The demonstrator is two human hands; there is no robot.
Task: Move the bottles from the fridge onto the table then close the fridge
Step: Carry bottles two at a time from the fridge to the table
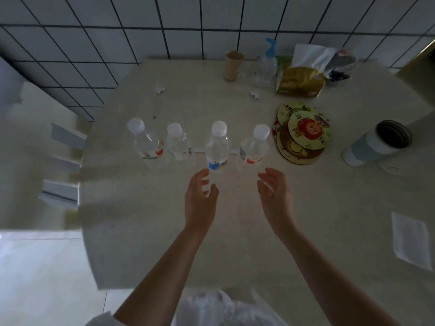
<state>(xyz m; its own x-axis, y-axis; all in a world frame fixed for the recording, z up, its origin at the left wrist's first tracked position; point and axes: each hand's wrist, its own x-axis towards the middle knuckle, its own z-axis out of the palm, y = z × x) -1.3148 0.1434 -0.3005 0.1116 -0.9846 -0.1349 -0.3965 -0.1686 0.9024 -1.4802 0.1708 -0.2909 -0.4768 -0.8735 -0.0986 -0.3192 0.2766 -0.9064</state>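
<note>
Several clear plastic bottles with white caps stand upright in a row across the pale table. From the left: one with a red label, a plain one, one with a blue label and one with a red label. My left hand hovers just in front of the blue-label bottle, fingers apart, holding nothing. Just in front of the rightmost bottle, my right hand is also open and empty. The fridge is not in view.
Round cartoon coasters lie right of the bottles. A grey-blue flask stands at the right edge. At the back stand a paper cup, a pump bottle and snack bags. A chair stands left. A paper lies near right.
</note>
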